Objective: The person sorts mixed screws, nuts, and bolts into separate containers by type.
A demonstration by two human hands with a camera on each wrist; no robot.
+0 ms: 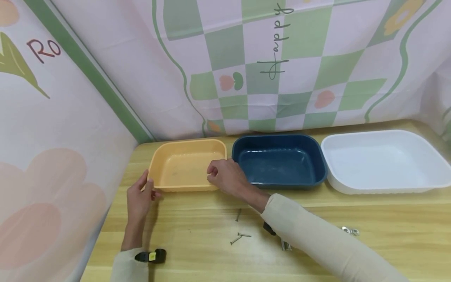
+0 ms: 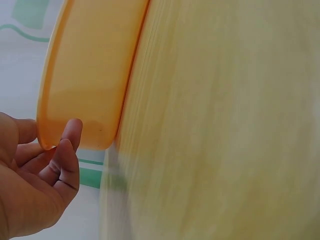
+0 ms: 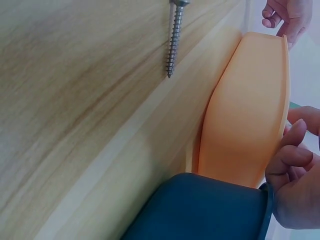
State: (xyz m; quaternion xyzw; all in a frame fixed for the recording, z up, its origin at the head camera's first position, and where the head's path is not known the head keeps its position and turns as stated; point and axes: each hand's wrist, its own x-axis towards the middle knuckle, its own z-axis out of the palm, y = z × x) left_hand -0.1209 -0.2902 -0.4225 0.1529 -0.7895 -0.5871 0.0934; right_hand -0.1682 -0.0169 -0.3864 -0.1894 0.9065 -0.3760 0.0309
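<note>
A yellow plastic tray (image 1: 184,166) stands on the table at the left of a row of trays. My left hand (image 1: 139,197) holds its left end by the rim, thumb and fingers on either side, as the left wrist view shows the hand (image 2: 37,187) at the tray's corner (image 2: 92,75). At the front right corner, my right hand (image 1: 228,176) grips the rim with curled fingers. In the right wrist view that hand (image 3: 297,175) is beside the orange-looking wall (image 3: 245,110), close to the dark blue tray (image 3: 200,210). Its fingertips are partly hidden behind the rim.
Right of the yellow tray stand the dark blue tray (image 1: 280,166) and a white tray (image 1: 384,162). Several screws lie in front, including one pointed screw (image 3: 174,42). Small metal rings or nuts (image 1: 350,231) lie farther right. A patterned cloth (image 1: 260,98) hangs behind.
</note>
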